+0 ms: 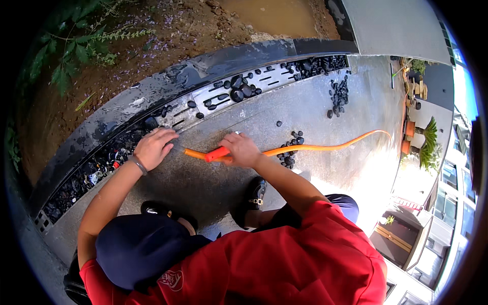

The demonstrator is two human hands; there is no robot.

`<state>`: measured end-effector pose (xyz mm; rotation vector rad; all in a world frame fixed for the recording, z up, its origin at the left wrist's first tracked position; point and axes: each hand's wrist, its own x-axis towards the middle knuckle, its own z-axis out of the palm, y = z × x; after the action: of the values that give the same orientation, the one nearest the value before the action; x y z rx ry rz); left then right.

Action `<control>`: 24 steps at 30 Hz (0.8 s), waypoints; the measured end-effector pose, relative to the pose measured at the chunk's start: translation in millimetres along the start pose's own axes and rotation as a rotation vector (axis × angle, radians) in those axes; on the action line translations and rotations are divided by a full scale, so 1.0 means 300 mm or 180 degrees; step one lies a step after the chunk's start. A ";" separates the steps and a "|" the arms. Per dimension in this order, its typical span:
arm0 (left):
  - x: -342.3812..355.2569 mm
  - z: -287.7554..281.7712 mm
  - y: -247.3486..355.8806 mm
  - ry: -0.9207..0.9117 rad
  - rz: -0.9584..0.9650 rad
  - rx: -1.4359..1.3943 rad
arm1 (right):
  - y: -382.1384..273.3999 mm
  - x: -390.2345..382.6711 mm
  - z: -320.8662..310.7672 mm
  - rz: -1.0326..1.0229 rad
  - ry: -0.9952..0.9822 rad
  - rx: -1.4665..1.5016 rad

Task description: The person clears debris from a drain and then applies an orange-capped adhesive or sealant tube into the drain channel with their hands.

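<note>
My right hand (pixel 240 150) grips a red-handled object (pixel 216 153), its far end partly hidden by my fingers, along with an orange hose (pixel 195 153). The hose end points left, toward my left hand, with what looks like a faint water spray. My left hand (pixel 152 147) has bent, slightly parted fingers at the near edge of a slotted metal drain cover (pixel 178 115); whether they touch it is unclear. Left of it, the uncovered channel (pixel 104 162) holds black stones and small debris. More black pebbles (pixel 237 94) lie on the cover.
A dark stone kerb (pixel 203 66) borders soil, plants (pixel 76 51) and muddy water (pixel 274 18). Loose pebbles (pixel 339 99) lie on wet pavement (pixel 366 81), which the hose (pixel 325 147) crosses rightward. Potted plants (pixel 427 145) and a building stand at right. My shoes are below my hands.
</note>
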<state>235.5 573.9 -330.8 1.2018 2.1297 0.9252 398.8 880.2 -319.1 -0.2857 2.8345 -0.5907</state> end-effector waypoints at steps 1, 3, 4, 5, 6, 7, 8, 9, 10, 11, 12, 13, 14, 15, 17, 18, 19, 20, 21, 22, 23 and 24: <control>0.007 0.015 -0.008 -0.0058 0.0060 0.0119 | -0.027 0.035 -0.012 -0.0354 0.0009 0.0193; -0.007 0.059 -0.009 -0.0206 0.0042 0.0208 | 0.037 0.165 -0.035 0.0265 0.0547 0.0414; -0.030 0.067 0.002 -0.0131 -0.0017 0.0137 | 0.089 0.237 -0.041 0.0350 0.0622 0.0129; -0.053 0.077 0.012 -0.0082 -0.0052 0.0056 | 0.137 0.295 -0.038 0.0471 0.0699 -0.0158; -0.078 0.083 0.028 -0.0024 -0.0082 -0.0027 | 0.172 0.345 -0.012 0.0436 0.0700 0.0075; -0.091 0.058 0.050 -0.0009 -0.0166 -0.0159 | 0.187 0.386 0.026 0.0240 0.0569 0.0197; -0.119 0.046 0.061 0.0111 -0.0205 -0.0194 | 0.203 0.410 0.055 0.0041 0.0436 0.0316; -0.165 0.039 0.063 0.0277 -0.0293 -0.0219 | 0.220 0.439 0.065 -0.0013 0.0338 0.0237; -0.202 0.033 0.073 0.0390 -0.0346 -0.0276 | 0.230 0.436 0.073 0.0005 0.0234 0.0157; -0.225 0.019 0.086 0.0496 -0.0509 -0.0375 | 0.245 0.428 0.079 0.0026 0.0131 0.0076; -0.237 -0.001 0.106 0.0598 -0.0673 -0.0474 | 0.292 0.409 0.076 0.0047 0.0191 -0.0144; -0.258 -0.013 0.125 0.0693 -0.0856 -0.0561 | 0.362 0.383 0.066 0.0060 0.0252 -0.0342; -0.279 -0.013 0.136 0.0779 -0.0951 -0.0576 | 0.429 0.362 0.044 0.0064 0.0318 -0.0540; -0.299 -0.013 0.142 0.0864 -0.1042 -0.0586 | 0.484 0.336 0.010 0.0137 0.0295 -0.0647; -0.350 -0.005 0.141 0.0994 -0.1245 -0.0684 | 0.614 0.287 -0.048 0.0321 0.0336 -0.1045; -0.363 0.000 0.141 0.1041 -0.1361 -0.0765 | 0.691 0.256 -0.069 0.0445 0.0388 -0.1352; -0.370 -0.002 0.141 0.1076 -0.1477 -0.0838 | 0.767 0.213 -0.100 0.0939 0.0564 -0.1412; -0.375 -0.002 0.138 0.1124 -0.1602 -0.0912 | 0.819 0.180 -0.125 0.1420 0.0734 -0.1466; -0.378 0.004 0.124 0.1154 -0.1564 -0.0843 | 0.836 0.162 -0.150 0.1363 0.0875 -0.1708; -0.382 0.005 0.110 0.1161 -0.1540 -0.0769 | 0.799 0.161 -0.186 0.1314 0.1002 -0.1931; -0.380 0.010 0.098 0.1169 -0.1514 -0.0698 | 0.743 0.188 -0.187 0.1103 0.1051 -0.1674; -0.362 0.015 0.089 0.1081 -0.1427 -0.0600 | 0.667 0.208 -0.169 0.0999 0.0948 -0.1270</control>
<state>303.6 490.1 -301.6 0.4646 2.3663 1.1434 297.6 1064.2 -368.2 0.2008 3.1735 0.0030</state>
